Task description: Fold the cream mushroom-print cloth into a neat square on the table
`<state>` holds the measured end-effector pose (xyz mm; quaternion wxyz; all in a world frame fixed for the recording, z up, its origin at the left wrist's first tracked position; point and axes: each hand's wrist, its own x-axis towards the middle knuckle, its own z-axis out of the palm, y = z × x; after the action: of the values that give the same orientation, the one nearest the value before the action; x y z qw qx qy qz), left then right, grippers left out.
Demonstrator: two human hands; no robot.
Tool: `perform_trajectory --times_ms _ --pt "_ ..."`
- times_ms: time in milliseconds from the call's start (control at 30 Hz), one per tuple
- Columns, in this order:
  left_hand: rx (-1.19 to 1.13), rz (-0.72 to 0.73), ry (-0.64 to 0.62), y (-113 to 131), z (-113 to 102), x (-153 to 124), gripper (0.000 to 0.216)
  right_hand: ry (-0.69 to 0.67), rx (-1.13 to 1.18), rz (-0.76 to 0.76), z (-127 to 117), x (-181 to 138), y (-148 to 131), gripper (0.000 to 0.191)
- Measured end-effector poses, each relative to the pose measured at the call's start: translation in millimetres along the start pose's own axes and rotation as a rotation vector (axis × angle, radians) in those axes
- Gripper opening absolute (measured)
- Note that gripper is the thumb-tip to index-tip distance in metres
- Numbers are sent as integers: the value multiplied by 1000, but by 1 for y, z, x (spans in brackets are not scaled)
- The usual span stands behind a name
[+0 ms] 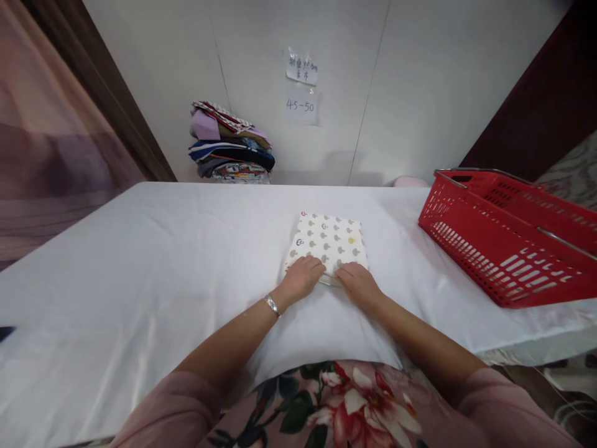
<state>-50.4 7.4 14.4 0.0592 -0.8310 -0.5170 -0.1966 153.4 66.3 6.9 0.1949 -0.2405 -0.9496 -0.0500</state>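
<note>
A folded white cloth (330, 239) printed with small grey mushroom-like shapes, a few of them coloured, lies flat on the white-covered table (196, 267) in front of me. My left hand (303, 277), with a silver bracelet at its wrist, closes over the near left edge of the cloth. At the near right edge, my right hand (358, 284) grips the cloth in the same way. Between the hands the layered front fold shows. My thumbs and the underside of the cloth are hidden.
To the right stands a red plastic basket (494, 242) with metal handles. A stack of folded fabrics (231, 146) rests at the table's far edge, against the pale wall. Handwritten paper signs (302, 106) hang on that wall. A pinkish curtain (56, 137) borders the left side.
</note>
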Motion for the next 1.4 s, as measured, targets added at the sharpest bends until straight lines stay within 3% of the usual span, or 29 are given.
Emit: perform_trajectory --times_ms 567,833,1167,1400 --pt "-169 6 -43 -10 -6 4 16 -158 -17 8 -9 5 0 18" --pt "-91 51 -64 -9 -6 4 15 -180 -23 -28 -15 4 -1 25" --pt "108 73 -14 0 1 2 20 13 -44 -70 -5 -10 3 26" --pt "78 73 -38 3 -5 1 18 32 -30 -69 -4 -12 1 27"
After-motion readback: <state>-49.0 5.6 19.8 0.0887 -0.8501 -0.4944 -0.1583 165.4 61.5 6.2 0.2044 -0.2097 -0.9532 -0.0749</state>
